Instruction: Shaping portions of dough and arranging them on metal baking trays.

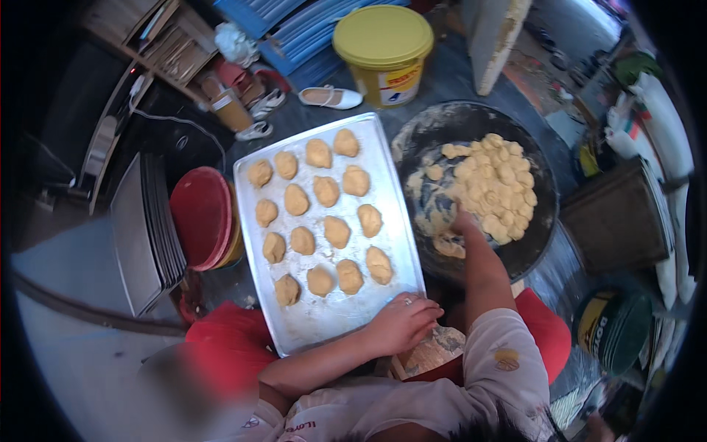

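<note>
A metal baking tray [317, 322] lies tilted across my lap, with several rounded dough lumps [336, 231] set out in rows on it. My left hand [403, 323] rests by its near right corner, fingers bent together and a ring on one; whatever is under them is hidden. To the right stands a wide black basin [541, 243], floury inside, with a heap of dough balls [501, 188] against its right side. My right hand [463, 223] reaches down into this basin, at the heap's left edge beside a smaller dough piece [449, 244]. Its fingertips are hard to make out.
Beyond the basin stands a lidded yellow bucket [383, 51], with a white shoe [331, 96] to its left. A red-lidded tub [200, 219] and stacked trays [143, 236] sit at the left. More dark trays [618, 217] and a dark green bucket [614, 328] are at the right.
</note>
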`<state>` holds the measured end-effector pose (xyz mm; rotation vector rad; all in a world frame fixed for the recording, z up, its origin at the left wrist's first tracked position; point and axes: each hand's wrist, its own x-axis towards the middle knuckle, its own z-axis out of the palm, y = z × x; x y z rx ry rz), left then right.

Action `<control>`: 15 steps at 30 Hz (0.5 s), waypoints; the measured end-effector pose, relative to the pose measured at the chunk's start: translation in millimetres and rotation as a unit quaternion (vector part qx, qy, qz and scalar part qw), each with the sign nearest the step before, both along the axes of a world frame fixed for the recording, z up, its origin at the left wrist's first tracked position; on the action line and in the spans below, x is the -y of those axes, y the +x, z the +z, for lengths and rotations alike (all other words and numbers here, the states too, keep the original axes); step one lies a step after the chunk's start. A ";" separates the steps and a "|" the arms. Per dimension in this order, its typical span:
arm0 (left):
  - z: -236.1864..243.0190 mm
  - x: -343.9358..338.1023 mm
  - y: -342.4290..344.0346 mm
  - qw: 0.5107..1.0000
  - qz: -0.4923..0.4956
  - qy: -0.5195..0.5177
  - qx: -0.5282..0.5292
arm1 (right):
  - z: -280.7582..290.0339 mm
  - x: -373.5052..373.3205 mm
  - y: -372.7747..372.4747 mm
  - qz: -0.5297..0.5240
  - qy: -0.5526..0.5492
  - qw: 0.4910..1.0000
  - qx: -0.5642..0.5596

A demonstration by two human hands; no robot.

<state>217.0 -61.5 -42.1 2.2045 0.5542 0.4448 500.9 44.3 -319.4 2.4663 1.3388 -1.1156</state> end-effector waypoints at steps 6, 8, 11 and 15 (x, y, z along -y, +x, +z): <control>-5.0 1.9 -4.9 1.000 -0.001 -0.025 -0.006 | 18.6 7.6 -6.2 -0.065 0.077 0.994 -0.032; -6.9 6.3 -7.4 0.999 0.028 -0.007 0.014 | 32.3 12.7 -7.8 -0.089 0.111 0.989 -0.043; -5.1 11.3 -13.6 0.999 0.033 0.020 0.022 | 51.9 34.8 -15.4 -0.159 0.338 0.927 0.034; 3.7 23.3 -34.1 0.998 0.053 0.028 -0.015 | 57.7 94.9 -26.2 0.191 -0.023 0.980 -0.048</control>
